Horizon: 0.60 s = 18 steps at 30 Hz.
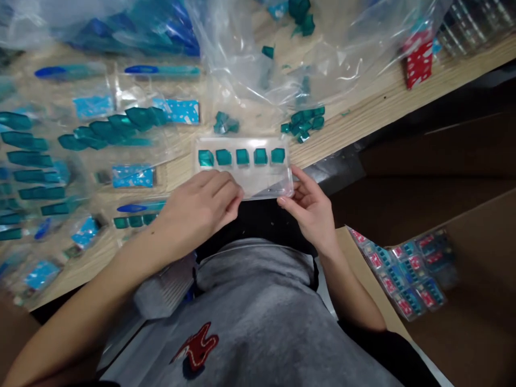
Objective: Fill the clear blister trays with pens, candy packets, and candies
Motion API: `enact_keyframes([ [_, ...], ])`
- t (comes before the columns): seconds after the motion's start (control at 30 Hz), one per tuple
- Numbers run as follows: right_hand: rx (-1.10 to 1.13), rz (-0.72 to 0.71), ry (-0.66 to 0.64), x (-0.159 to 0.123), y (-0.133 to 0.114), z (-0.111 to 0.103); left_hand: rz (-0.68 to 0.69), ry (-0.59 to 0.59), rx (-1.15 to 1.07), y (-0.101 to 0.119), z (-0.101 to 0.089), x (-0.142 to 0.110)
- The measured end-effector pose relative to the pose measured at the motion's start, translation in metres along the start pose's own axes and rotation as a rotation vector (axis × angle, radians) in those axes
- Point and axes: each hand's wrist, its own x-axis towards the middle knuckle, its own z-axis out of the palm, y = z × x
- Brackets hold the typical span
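Note:
A clear plastic case (258,180) lies in front of me at the table's near edge, with a row of several teal green cubes (242,156) along its far side. My right hand (310,207) grips the case's right end between thumb and fingers. Over its near left part, my left hand (205,207) is closed, fingertips curled down and pressed together; whatever they hold is hidden. Just beyond the case sit a small cluster of teal pieces (226,122) and a larger heap of teal cubes (303,122).
Clear packs with blue speckled pieces (133,176) and blue-teal sticks (161,70) cover the left. Rows of teal cubes (108,128) lie among them. A plastic bag (342,64) spreads behind. At right, a cardboard box (475,247) holds filled packs (403,271).

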Motion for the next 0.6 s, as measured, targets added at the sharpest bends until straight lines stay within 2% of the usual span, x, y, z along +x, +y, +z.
enact_keyframes([
  [0.23,0.021,0.039,0.037,0.003,-0.001,0.007,-0.005,0.092,-0.213,-0.001,-0.018,-0.001],
  [0.47,-0.117,0.124,0.21,-0.003,-0.01,0.007,0.002,0.321,-0.109,0.016,-0.029,-0.014],
  [0.6,-0.146,0.206,0.295,0.001,-0.011,0.005,-0.128,0.389,-0.257,0.007,-0.043,-0.031],
])
